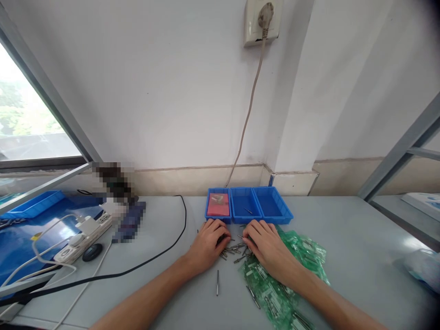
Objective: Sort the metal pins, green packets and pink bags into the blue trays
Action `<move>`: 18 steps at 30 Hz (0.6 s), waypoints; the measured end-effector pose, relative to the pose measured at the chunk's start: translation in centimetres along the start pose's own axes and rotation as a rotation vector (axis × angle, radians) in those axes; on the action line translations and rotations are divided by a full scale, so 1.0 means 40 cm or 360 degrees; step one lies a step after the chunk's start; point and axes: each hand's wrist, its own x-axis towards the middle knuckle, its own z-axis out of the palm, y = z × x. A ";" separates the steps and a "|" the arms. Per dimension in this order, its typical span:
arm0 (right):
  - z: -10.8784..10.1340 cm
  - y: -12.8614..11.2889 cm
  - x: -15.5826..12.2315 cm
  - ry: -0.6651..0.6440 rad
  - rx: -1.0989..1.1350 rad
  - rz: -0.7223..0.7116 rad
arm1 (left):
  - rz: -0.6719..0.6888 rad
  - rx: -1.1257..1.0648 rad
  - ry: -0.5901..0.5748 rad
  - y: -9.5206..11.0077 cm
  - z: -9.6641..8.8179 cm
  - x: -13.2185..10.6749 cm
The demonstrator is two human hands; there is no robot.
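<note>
On the grey table, a loose pile of small metal rods (235, 249) lies between my two hands. My left hand (208, 243) is at the pile's left side, its fingers curled and the thumb near the index finger; what they hold, if anything, is hidden. My right hand (268, 247) is curled at the pile's right side, and the end of a thin metal rod (240, 236) shows at its fingertips. Green plastic bags (271, 293) with more rods inside lie under and beside my right forearm. One single rod (217, 283) rests apart, nearer to me.
Behind my hands stand three blue bins: the left bin (206, 208) holds a red card, the middle bin (240, 198) a thin rod. A black cable (137, 267) crosses the table's left side, near a power strip (82, 238). A metal frame post (395, 156) rises at right.
</note>
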 end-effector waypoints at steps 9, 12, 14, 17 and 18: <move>0.002 0.008 0.003 0.0295 0.0407 0.0266 | -0.0015 -0.0025 -0.0016 0.002 -0.004 0.001; -0.003 0.009 0.001 0.0400 0.0473 0.0366 | -0.0027 -0.0033 -0.0030 0.006 -0.007 0.000; -0.006 0.007 -0.002 0.0476 0.0503 0.0372 | -0.0048 -0.0031 -0.0037 0.010 -0.008 -0.001; -0.011 0.001 -0.007 0.0579 0.0529 0.0330 | -0.0081 -0.0026 -0.0039 0.014 -0.008 -0.002; -0.013 -0.001 -0.009 0.0610 0.0542 0.0314 | -0.0088 -0.0025 -0.0038 0.015 -0.008 -0.002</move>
